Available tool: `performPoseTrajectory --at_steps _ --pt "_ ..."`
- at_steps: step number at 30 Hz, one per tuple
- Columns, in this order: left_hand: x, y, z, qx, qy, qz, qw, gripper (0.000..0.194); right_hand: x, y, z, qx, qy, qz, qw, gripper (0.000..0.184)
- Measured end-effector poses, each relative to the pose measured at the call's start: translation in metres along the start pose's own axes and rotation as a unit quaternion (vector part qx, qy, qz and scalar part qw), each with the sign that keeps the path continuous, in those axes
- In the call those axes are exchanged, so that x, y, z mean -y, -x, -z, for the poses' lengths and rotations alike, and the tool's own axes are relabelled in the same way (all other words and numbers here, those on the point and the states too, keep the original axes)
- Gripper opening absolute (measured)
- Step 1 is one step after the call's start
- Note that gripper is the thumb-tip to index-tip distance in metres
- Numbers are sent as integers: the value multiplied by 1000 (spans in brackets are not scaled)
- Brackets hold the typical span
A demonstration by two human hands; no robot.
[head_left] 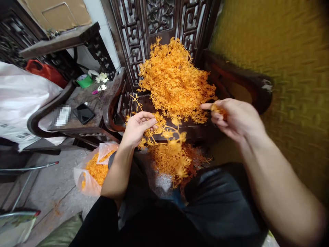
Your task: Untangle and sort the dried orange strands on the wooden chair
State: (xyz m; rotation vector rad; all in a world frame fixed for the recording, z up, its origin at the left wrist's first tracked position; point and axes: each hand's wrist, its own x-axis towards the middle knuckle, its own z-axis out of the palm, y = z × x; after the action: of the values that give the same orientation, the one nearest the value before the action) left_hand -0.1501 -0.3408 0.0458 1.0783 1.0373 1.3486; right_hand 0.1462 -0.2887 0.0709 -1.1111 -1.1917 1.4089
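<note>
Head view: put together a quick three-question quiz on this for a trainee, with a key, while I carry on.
1. True or false: the big tangled heap of orange plastic-looking sprigs rests on the carved dark wooden chair.

2. Where is the round roll of green tape?
A) on the floor
B) on the dark wooden side table
C) on the chair

3. What is in the person's right hand?

Key:
1. True
2. B
3. A small orange piece, partly hidden

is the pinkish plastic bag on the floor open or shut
Open: the bag's mouth gapes, with orange pieces exposed inside.
</note>
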Motion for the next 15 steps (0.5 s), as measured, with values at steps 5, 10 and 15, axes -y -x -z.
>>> performPoseTrajectory --at_steps 5,10,15 --pt "6 0 -11 -22 -4 -11 1000 31 3 29 -36 122 -111 -45 985 27" --pt "16 1 -27 -102 5 -87 991 31 -8 42 -63 254 131 -38 957 48" --pt "19 10 -35 -74 -15 -106 991 27 -24 31 -77 59 278 92 954 43"
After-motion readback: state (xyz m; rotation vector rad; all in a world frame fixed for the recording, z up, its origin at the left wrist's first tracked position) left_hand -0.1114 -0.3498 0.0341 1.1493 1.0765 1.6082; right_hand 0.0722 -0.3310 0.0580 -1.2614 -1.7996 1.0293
